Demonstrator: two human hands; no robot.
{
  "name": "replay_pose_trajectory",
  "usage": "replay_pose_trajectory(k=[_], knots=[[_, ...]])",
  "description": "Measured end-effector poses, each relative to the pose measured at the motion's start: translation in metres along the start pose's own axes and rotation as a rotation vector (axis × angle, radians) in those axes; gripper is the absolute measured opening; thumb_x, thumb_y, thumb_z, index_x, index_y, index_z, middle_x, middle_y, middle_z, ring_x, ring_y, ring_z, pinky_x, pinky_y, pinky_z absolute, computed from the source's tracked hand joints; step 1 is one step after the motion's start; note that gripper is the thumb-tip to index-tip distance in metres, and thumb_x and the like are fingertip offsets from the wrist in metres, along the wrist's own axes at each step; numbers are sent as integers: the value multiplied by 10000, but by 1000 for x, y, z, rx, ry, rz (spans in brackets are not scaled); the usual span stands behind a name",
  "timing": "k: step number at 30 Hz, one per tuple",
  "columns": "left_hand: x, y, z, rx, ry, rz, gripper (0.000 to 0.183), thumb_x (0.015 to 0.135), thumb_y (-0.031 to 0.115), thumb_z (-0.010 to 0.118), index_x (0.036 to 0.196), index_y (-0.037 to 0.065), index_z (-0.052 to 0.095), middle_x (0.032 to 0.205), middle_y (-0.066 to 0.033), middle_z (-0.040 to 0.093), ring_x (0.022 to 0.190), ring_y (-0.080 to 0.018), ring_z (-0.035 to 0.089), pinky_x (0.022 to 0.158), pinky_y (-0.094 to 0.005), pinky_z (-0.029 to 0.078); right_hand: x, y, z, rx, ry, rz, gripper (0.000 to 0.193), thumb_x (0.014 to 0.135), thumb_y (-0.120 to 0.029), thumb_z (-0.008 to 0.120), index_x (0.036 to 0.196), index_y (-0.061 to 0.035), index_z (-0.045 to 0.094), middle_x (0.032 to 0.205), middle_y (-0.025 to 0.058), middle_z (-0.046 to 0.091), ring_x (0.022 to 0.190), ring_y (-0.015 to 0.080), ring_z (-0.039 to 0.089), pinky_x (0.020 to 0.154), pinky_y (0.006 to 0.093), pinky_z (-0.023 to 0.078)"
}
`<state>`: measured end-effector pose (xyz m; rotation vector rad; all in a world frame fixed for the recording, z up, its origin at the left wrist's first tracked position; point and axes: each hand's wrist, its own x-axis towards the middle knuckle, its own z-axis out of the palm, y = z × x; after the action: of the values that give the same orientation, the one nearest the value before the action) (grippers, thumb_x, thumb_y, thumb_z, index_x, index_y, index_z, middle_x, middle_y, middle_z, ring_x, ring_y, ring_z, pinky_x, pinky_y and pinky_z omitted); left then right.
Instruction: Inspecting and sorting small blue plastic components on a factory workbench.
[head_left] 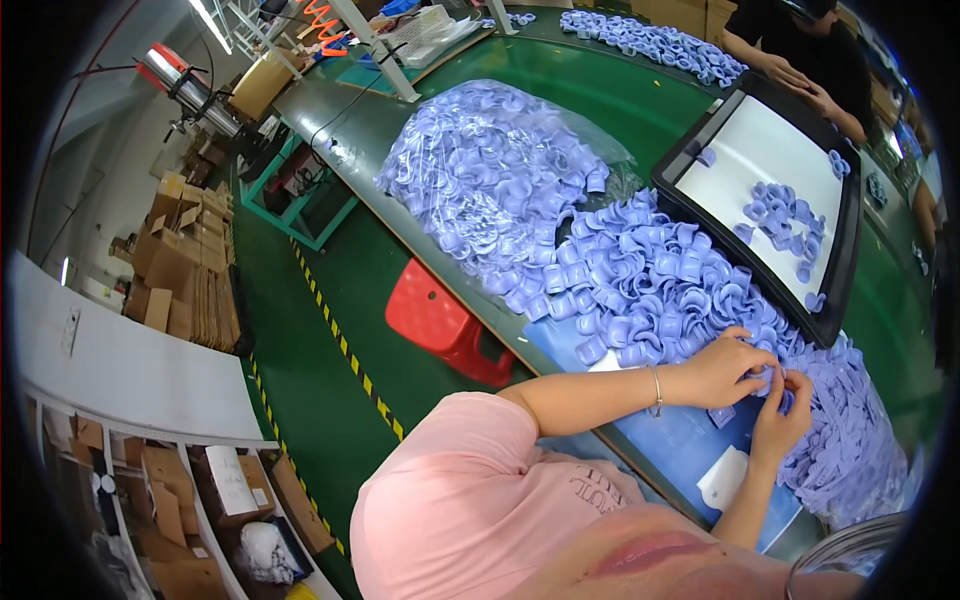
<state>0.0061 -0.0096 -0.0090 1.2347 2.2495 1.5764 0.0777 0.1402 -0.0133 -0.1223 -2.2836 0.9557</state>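
Observation:
My left hand (728, 368), with a thin bracelet at its wrist, meets my right hand (783, 418) over the near edge of the heap. Both sets of fingers close round a small lilac curved plastic piece (766, 377), mostly covered by the fingertips. Just beyond lies a large heap of similar lilac curved pieces (650, 265). To the right of my hands is a pile of thin lilac strap-like pieces (840, 430), partly in clear plastic. A single lilac piece (721, 416) rests on the blue sheet (665, 437) below my hands.
A black-rimmed tray (683, 213) holds several lilac pieces. Clear plastic bag film (590, 135) surrounds the far heap. Across the green table (560, 65), a person in black (850, 60) works by more pieces. A red stool (432, 312) stands beside the table.

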Motion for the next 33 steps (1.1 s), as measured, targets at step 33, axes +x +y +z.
replay_pose_trajectory(k=[33], knots=[[9,5,-6,-110,-5,-12,288,782,135,689,1055,61,632,763,-71,677,741,-236,642,966,-392,382,14,-6,-9,292,44,167,96,758,-6,715,837,8,661,832,52,661,793,110,600,723,227,464]])
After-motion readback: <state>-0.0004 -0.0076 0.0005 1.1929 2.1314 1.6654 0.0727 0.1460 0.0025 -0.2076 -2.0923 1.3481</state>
